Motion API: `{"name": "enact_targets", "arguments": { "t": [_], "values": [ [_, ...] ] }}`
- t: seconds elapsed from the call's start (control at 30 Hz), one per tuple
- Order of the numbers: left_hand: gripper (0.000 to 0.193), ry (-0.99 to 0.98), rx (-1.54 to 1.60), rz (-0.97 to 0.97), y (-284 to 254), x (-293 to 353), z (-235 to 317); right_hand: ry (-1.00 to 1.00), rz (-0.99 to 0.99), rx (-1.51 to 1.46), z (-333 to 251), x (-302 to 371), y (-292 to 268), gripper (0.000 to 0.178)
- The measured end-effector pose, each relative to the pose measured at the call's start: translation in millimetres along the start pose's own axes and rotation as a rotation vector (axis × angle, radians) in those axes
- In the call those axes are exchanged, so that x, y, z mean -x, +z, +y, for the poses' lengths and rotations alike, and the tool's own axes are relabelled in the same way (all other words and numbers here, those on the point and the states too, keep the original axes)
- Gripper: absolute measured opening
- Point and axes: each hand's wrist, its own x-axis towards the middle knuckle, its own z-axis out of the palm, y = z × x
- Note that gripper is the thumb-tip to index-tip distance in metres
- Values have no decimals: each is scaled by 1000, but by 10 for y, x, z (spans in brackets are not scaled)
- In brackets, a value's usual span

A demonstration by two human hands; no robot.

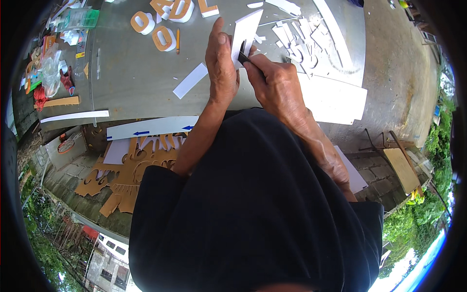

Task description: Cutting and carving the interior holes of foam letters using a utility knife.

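White, thin and slant-ended, the flat board-like piece (249, 25) stood up on edge between the hands, over the far part of the smooth grey tabletop (138, 80), and all the business was right there! The left hand (223, 65) backed it from the left, thumb and one finger pointing up clear of it; whether its other fingers curled behind, I could not tell. The right hand (276, 78) had its fingers bunched narrow around a slim black-handled tool (244, 59), pressed close against the lower part of the piece (a dark slit showed just there, though blade or gap was anyone's guess).

How did it look to handle? Light, by my reading: a plastic or foam sheet, stiff along its length, likely to dent at the corners and snap if bent hard. Its face seemed smooth enough to slide under dry skin, so a broad hold, palm behind and thumb along the left edge, well away from the black handle, looked the safest grip; the pointed upper end looked the weakest.

And around it, what a spread: a loose white strip (190, 81) by the left wrist, jumbled white offcuts (305, 41) over to the right, and tan-faced, white-sided block letters (164, 39) beyond the orange pencil (178, 42).
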Motion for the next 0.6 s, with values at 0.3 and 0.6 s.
{"name": "enact_targets", "arguments": {
  "t": [0.3, 0.6],
  "values": [
    [72, -76, 129, 31, -23, -69, -72, 52, -26, -39, -29, -42, -5, 11],
    [75, 2, 106, 15, -19, -25, -24, 173, -64, -154, -135, -47, -48, 16]
  ]
}}
